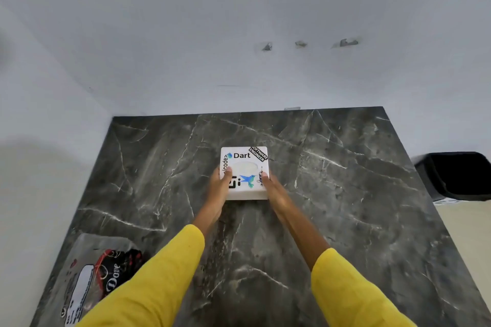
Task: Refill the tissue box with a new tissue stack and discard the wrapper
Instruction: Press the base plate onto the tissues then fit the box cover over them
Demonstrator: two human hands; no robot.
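Observation:
A white square tissue box [245, 162] with stickers and a round opening on top sits on the dark marble table [332, 194], near its middle. My left hand [221, 188] grips its left side with the thumb on the lid. On the opposite side, my right hand [273, 190] holds the box the same way. A wrapped tissue pack [90, 273], clear plastic with a red and black label, lies at the table's near left corner, partly behind my yellow left sleeve.
A black bin [457, 175] stands on the floor beyond the table's right edge. A white wall runs along the table's far edge and left side.

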